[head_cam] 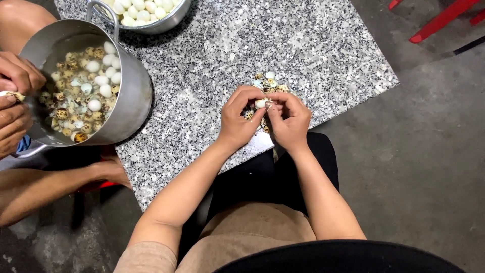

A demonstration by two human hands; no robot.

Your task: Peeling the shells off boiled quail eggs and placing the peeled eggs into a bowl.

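Observation:
Both my hands meet over the speckled granite slab (212,60), pinching one small quail egg (260,103) between the fingertips. My left hand (238,119) cups it from the left, and my right hand (289,120) picks at its shell from the right. A small heap of speckled shell pieces (269,82) lies on the slab just beyond my fingers. The egg shows white where the shell is off.
A big metal pot (132,96) of water with several speckled and peeled eggs stands at the left. Another person's hands (15,96) hold an egg over it. A metal bowl (166,20) of peeled eggs sits at the top. Red stool legs (439,20) stand top right on concrete floor.

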